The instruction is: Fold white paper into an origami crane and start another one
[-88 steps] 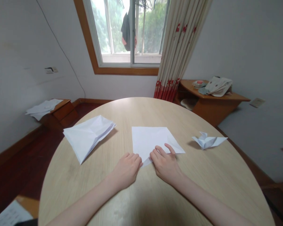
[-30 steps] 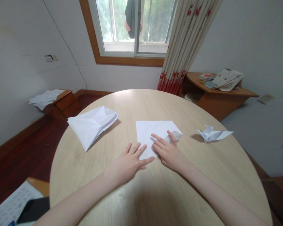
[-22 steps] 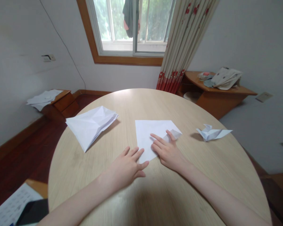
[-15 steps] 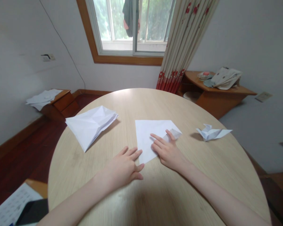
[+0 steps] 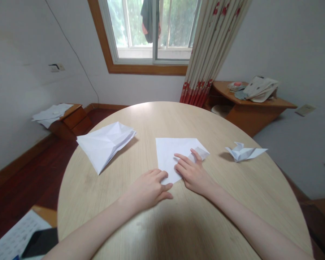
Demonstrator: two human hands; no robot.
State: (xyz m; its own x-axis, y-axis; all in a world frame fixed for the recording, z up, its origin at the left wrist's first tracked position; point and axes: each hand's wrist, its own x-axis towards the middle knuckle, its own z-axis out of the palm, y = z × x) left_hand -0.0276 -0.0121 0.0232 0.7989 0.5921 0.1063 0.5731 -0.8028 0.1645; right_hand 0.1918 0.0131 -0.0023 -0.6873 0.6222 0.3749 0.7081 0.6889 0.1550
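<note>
A white sheet of paper lies on the round table, its right corner folded over into a flap. My right hand rests on the sheet with fingers stretched and spread, one of them against the flap. At the sheet's near left corner, my left hand has its fingers bent in on the paper and hides that corner. Its thumb is beside the corner, close to the tabletop. Off to the right stands a folded paper bird. A larger piece of creased, folded paper lies at the left.
The round wooden table fills the middle. At lower left are a printed sheet and a dark phone-like object. A small cabinet with papers stands at far left. A brown desk holding a cloth bag stands at back right.
My left hand has shifted slightly right and its fingers have bent in on the sheet's near left corner. My right hand and the other papers stay about where they were.
</note>
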